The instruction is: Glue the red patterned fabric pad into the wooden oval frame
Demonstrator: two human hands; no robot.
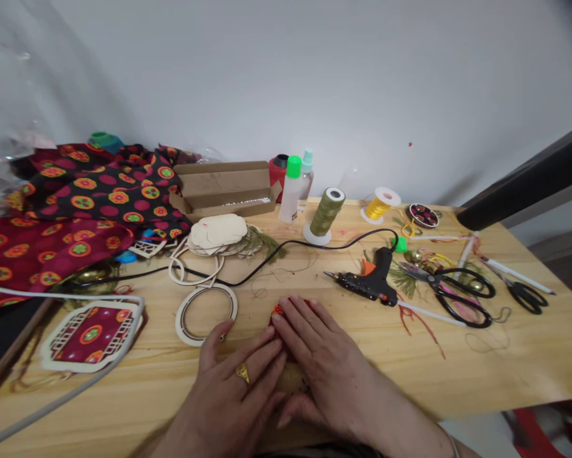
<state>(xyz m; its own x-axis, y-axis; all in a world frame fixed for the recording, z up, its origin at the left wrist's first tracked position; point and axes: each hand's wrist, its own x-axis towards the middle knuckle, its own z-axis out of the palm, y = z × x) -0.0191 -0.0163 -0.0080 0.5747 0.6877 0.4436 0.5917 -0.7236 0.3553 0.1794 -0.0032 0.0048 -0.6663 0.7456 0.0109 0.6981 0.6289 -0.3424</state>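
My right hand [317, 346] lies flat, fingers extended, on a small piece of dark red fabric [291, 301] with an orange flower print. Most of that piece is hidden beneath the fingers. Beside it, my left hand [240, 385], with a gold ring, has its fingers stretched out and its fingertips at the fabric's left edge, against the right hand. Neither hand is wrapped around anything. Just beyond the left thumb is a pale wooden ring [183, 331], and a black hot glue gun [369, 283] rests on its side past the right fingertips.
Black-handled scissors [457, 286] and loose threads lie at right. Thread spools [327, 216], bottles [292, 191] and an open cardboard box [223, 184] stand along the wall. Patterned fabric [99, 191] is heaped at left. A grey cable [99, 375] crosses a fabric-covered wooden panel [59, 356].
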